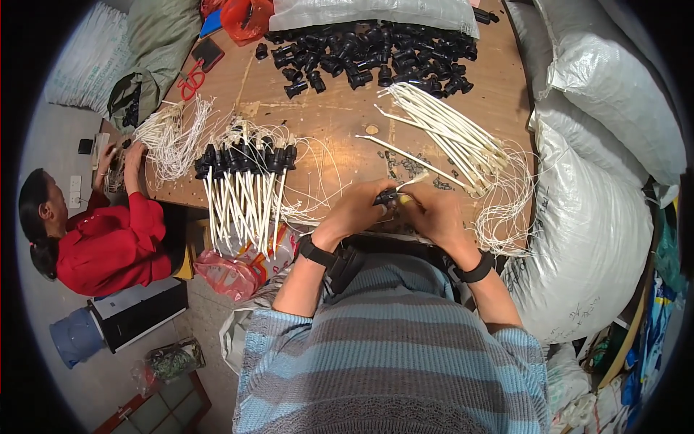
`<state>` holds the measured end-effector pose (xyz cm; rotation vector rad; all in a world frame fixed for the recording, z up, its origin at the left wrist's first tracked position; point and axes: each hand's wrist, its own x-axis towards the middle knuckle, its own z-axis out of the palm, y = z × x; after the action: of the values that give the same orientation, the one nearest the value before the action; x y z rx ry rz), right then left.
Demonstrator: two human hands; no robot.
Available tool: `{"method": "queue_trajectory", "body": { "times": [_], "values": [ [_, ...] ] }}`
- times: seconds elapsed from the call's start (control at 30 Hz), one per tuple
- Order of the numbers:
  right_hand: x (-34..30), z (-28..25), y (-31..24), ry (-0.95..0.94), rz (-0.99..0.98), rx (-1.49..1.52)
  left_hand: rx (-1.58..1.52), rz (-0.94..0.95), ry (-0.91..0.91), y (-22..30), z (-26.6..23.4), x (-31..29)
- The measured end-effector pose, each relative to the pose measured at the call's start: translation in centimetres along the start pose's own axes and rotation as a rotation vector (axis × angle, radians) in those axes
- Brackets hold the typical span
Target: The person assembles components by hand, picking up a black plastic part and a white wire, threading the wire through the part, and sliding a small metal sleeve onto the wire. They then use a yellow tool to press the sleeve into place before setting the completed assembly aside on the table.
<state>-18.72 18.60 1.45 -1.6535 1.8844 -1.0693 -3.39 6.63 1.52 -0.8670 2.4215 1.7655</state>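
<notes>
Both my hands meet at the table's near edge. My left hand (358, 207) is closed round a small black plastic socket (387, 196). Against that socket, my right hand (437, 210) is pinched shut; what its fingertips hold is hidden. A pale, frayed-looking end (415, 180) sticks up between the hands. Just beyond them lie small dark metal bits (423, 160) and a single white tube (405, 154). To the right is a bundle of white tubes (448, 134) with thin white wires (502, 210) trailing off.
On the left, black sockets with white tubes (246, 188) hang over the table edge. Loose black sockets (361, 58) are heaped at the back. Red scissors (192, 81) lie far left. White sacks (589, 239) crowd the right. A person in red (112, 242) works at the left.
</notes>
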Motion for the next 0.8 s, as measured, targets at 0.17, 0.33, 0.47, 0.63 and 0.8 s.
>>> {"method": "queue_trajectory", "body": {
  "times": [0.17, 0.33, 0.47, 0.63, 0.8],
  "values": [
    [-0.2, -0.1, -0.1, -0.147, -0.009, 0.091, 0.02, 0.106, -0.049, 0.6, 0.1, -0.2],
    [-0.7, 0.4, 0.1, -0.051, 0.093, 0.056, -0.114, 0.236, 0.248, 0.5, 0.8, 0.0],
    [-0.7, 0.3, -0.1, -0.036, 0.07, -0.01, 0.103, 0.496, 0.547, -0.7, 1.0, 0.4],
    [-1.1, 0.8, 0.1, 0.041, 0.038, 0.301, 0.119, 0.612, 0.466, -1.4, 1.2, 0.3],
    [-1.5, 1.4, 1.8, 0.124, 0.154, 0.124, 0.315, 0.368, 0.661, -0.7, 0.0, 3.7]
  ]
}}
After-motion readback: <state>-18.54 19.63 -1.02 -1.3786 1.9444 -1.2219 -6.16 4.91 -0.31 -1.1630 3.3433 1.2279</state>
